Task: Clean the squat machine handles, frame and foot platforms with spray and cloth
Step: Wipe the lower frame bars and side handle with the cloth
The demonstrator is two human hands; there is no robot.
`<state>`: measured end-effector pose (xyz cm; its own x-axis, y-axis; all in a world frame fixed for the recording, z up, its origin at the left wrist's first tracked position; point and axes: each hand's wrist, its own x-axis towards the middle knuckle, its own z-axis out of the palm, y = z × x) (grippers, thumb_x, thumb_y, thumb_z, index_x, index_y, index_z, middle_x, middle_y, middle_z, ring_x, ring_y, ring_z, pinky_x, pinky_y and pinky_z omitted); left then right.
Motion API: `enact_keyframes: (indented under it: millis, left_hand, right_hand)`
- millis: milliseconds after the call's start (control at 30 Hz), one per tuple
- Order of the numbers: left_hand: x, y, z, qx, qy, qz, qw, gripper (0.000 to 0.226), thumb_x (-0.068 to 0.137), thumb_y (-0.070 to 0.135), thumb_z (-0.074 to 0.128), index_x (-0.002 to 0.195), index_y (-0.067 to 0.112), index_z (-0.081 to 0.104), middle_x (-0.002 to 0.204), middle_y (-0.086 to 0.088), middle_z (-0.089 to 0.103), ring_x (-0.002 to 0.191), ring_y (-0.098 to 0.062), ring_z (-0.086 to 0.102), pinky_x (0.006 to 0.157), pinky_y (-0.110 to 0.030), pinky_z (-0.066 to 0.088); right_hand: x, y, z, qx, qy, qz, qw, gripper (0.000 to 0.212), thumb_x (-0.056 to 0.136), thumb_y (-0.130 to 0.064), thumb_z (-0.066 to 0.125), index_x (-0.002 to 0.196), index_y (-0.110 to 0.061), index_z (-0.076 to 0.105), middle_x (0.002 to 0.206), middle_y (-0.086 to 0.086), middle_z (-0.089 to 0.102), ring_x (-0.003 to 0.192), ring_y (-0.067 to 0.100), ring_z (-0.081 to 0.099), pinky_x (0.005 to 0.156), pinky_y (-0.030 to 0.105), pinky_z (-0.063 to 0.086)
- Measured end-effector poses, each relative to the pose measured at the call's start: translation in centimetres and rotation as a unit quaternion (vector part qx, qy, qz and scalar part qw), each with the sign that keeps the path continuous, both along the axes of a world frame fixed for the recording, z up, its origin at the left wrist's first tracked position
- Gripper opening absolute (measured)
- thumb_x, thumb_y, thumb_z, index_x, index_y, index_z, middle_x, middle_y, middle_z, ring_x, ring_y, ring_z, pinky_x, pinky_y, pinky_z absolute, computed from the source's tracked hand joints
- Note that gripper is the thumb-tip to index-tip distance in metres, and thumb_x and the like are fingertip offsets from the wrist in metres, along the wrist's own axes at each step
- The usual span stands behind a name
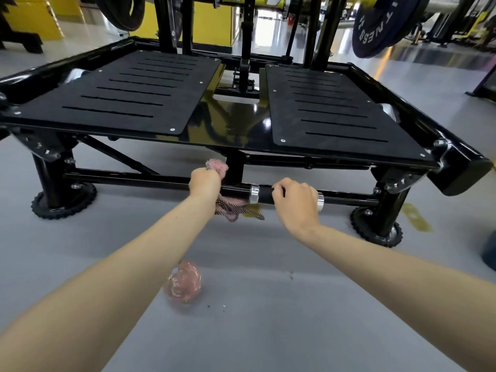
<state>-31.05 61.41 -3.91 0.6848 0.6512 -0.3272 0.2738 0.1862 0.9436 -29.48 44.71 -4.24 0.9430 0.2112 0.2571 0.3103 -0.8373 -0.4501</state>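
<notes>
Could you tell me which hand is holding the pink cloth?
The left hand grips the pink cloth; the right hand grips only the bare handle.

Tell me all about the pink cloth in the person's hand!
The cloth is pink and fuzzy-looking, with a darker criss-cross weave on the part that hangs down. It is bunched up, not flat. The left hand grips it around the low black bar at the front of the machine, so a fluffy tuft sticks up above the fist and a loose tail dangles below the bar. Whether it is wet cannot be told.
</notes>
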Motion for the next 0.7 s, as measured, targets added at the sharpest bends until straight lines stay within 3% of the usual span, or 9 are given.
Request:
enact_keyframes:
  millis: [67,167,200,267,333,467,600,700]
  left_hand:
    - [0.7,0.8,0.0,-0.132,-0.020,-0.005,0.991,0.015,0.090,0.000,0.044,0.096,0.007,0.056,0.086,-0.018,0.060,0.070,-0.029,0.060,0.056,-0.049,0.056]
    - [2.4,1.8,-0.5,-0.242,-0.051,-0.014,0.969,0.014,0.091,0.001,0.044,0.085,0.006,0.056,0.091,-0.017,0.064,0.081,-0.032,0.064,0.076,-0.052,0.053]
    - [2.9,2.2,-0.6,-0.256,-0.057,-0.013,0.965,0.016,0.092,0.001,0.044,0.083,0.006,0.056,0.090,-0.015,0.065,0.081,-0.031,0.065,0.073,-0.049,0.055]
    - [3.9,2.4,-1.0,-0.252,-0.055,-0.001,0.966,0.022,0.094,0.001,0.039,0.080,0.006,0.055,0.077,-0.011,0.064,0.068,-0.026,0.064,0.051,-0.038,0.057]
    - [4.3,2.2,-1.2,-0.247,-0.041,0.000,0.968,0.025,0.096,0.003,0.036,0.079,0.008,0.054,0.068,-0.009,0.063,0.057,-0.023,0.062,0.041,-0.033,0.054]
    - [3.8,1.1,-0.9,-0.267,-0.019,-0.051,0.962,0.033,0.102,0.019,0.032,0.084,0.002,0.054,0.057,-0.015,0.064,0.046,-0.026,0.064,0.042,-0.032,0.054]
    - [2.9,1.1,-1.1,-0.295,-0.029,-0.091,0.951,0.027,0.101,0.021,0.036,0.102,0.008,0.060,0.080,-0.011,0.069,0.072,-0.026,0.066,0.067,-0.036,0.056]
    - [1.7,1.1,-1.5,-0.305,-0.060,-0.095,0.946,0.028,0.102,0.017,0.034,0.090,0.016,0.059,0.082,-0.009,0.069,0.078,-0.028,0.064,0.069,-0.050,0.053]
  right_hand:
    - [0.0,-0.3,0.0,-0.009,-0.005,0.012,1.000,0.032,0.100,-0.019,0.034,0.105,-0.014,0.065,0.092,0.003,0.067,0.088,0.022,0.046,0.090,0.030,0.028]
    - [0.0,-0.5,-0.4,-0.026,-0.013,0.028,0.999,0.031,0.101,-0.021,0.032,0.106,-0.015,0.062,0.094,0.001,0.065,0.088,0.021,0.044,0.090,0.029,0.026]
    - [0.1,-0.6,-0.6,-0.039,-0.018,0.036,0.998,0.031,0.101,-0.022,0.031,0.108,-0.016,0.060,0.096,0.000,0.064,0.089,0.020,0.044,0.090,0.029,0.026]
    - [0.1,-0.9,-0.8,-0.069,-0.030,0.050,0.996,0.030,0.102,-0.024,0.029,0.112,-0.018,0.057,0.099,-0.002,0.061,0.088,0.017,0.039,0.090,0.029,0.025]
    - [0.1,-1.2,-0.9,-0.083,-0.036,0.063,0.994,0.030,0.102,-0.026,0.028,0.114,-0.019,0.055,0.100,-0.004,0.059,0.086,0.015,0.034,0.088,0.028,0.024]
    - [0.0,-1.2,-0.9,-0.088,-0.028,0.069,0.993,0.029,0.103,-0.026,0.028,0.114,-0.020,0.053,0.102,-0.004,0.058,0.093,0.018,0.041,0.091,0.029,0.024]
    - [-0.2,-0.9,-1.0,-0.097,-0.039,0.060,0.993,0.028,0.102,-0.025,0.028,0.112,-0.019,0.054,0.102,-0.002,0.059,0.095,0.021,0.044,0.091,0.031,0.025]
    - [-0.3,-0.9,-0.8,-0.093,-0.030,0.062,0.993,0.028,0.102,-0.024,0.029,0.111,-0.017,0.054,0.103,0.000,0.060,0.097,0.024,0.045,0.091,0.032,0.026]
